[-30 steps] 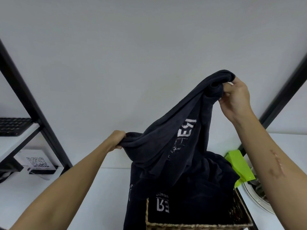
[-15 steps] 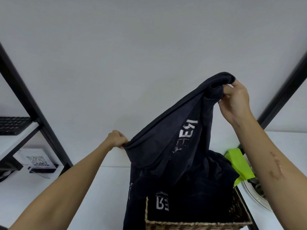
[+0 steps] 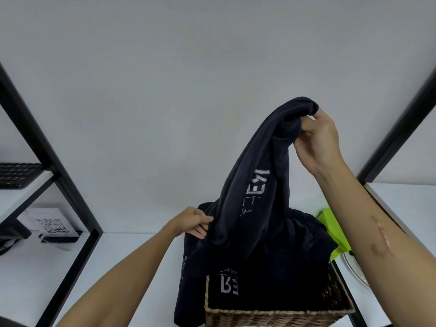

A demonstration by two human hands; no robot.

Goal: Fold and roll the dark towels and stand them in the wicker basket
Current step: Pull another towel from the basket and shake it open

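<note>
Step in hand: pulling one dark towel point(image 3: 254, 185) up out of the wicker basket point(image 3: 278, 316) to open it for folding. No fold or roll started yet, by my read.

Grip state:
- Right hand point(image 3: 317, 140) is raised high, fingers and thumb pinched on a bunched top edge of the towel.
- Left hand point(image 3: 194, 221) is lower and to the left, fingers curled on the towel's side edge, just above the table point(image 3: 35, 267).

Where the towel is: hanging between the two hands as a slanted drape, white lettering visible mid-cloth. Its lower part runs down into the pile, and I can't tell where it ends.

More dark towels point(image 3: 271, 274) fill the basket in a loose heap, none rolled or standing. One hangs over the basket's left wall onto the table.

Other items: a green object point(image 3: 332, 230) just behind the basket on the right, a plate point(image 3: 354, 267) beside it, a QR code card point(image 3: 50, 224) on the left, and a keyboard point(image 3: 17, 173) on the shelf.

Next move, as I judge it:
- Lift the towel clear of the heap so nothing drags along.
- Find two corners of one edge; both grips look to be on bunched cloth, not clean corners.
- Spread it flat on the bare table left of the basket, then fold and roll.

Risk: the basket is packed, so rolled towels have nowhere to stand until the heap comes out.
</note>
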